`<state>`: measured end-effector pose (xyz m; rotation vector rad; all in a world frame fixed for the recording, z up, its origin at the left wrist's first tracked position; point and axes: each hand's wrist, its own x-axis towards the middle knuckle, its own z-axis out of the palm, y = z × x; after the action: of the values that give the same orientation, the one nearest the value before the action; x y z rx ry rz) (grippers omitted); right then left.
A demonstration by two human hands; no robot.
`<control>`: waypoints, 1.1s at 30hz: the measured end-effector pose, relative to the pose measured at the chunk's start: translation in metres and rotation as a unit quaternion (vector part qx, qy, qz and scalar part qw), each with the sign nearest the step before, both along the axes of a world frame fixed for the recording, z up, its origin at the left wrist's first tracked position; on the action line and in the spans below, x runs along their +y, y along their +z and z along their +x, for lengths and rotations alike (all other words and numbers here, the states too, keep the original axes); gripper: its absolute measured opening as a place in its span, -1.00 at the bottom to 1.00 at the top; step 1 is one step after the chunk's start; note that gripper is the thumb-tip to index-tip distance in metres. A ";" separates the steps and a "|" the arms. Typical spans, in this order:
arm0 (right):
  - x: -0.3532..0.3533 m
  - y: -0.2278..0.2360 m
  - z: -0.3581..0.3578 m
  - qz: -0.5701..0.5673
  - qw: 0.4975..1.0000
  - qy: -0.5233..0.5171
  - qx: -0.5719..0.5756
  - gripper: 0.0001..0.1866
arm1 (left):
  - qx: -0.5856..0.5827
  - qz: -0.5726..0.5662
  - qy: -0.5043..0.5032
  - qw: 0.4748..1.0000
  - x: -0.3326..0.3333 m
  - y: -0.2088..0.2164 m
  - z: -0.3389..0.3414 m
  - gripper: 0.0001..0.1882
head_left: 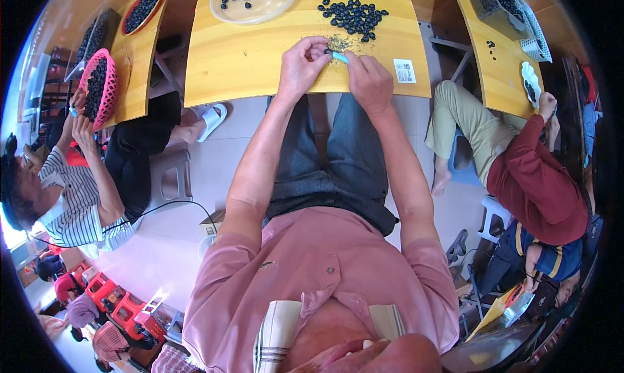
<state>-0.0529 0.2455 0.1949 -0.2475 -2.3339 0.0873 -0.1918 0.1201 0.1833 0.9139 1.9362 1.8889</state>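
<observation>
Over the near part of the yellow wooden table (240, 67), my hands meet close together. My left hand (303, 68) is closed, with its thumb and fingers pinching what looks like one small black round piece (328, 52), partly hidden. Closed around a small tool with a light-blue handle (340, 57) is my right hand (372, 81); the tool's tip is at the piece, too small to make out. Pale shavings (338, 42) lie scattered just beyond my fingers. A pile of shiny black round pieces (354, 16) rests farther off, slightly right.
A clear round tray (244, 14) with black pieces stands at the far left of the table. A white printed label (404, 71) is on the right side. People work at side tables, one by a pink basket (112, 90), another by a white dish (530, 80).
</observation>
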 end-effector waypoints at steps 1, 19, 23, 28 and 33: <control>0.000 0.000 0.000 0.000 1.000 0.000 0.000 -0.80 | 0.001 -0.005 0.000 1.000 0.000 -0.001 0.000 -0.67; 0.002 -0.006 -0.007 -0.021 0.999 -0.044 0.009 -0.81 | 0.044 0.019 0.005 0.999 -0.007 0.008 -0.003 -0.79; -0.001 -0.009 -0.001 -0.039 0.998 -0.056 0.000 -0.80 | -0.007 0.014 0.043 0.999 -0.006 0.004 -0.003 -0.81; -0.001 -0.006 0.005 -0.070 0.996 -0.060 -0.020 -0.76 | -0.044 0.026 0.031 0.998 -0.003 -0.001 -0.003 -0.82; 0.000 -0.004 -0.003 -0.065 0.997 -0.042 0.004 -0.78 | 0.014 -0.004 0.047 0.999 -0.003 0.006 -0.001 -0.78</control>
<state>-0.0564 0.2459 0.1908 -0.4087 -2.3101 0.1988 -0.1933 0.1173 0.1896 0.8656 2.0356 1.9279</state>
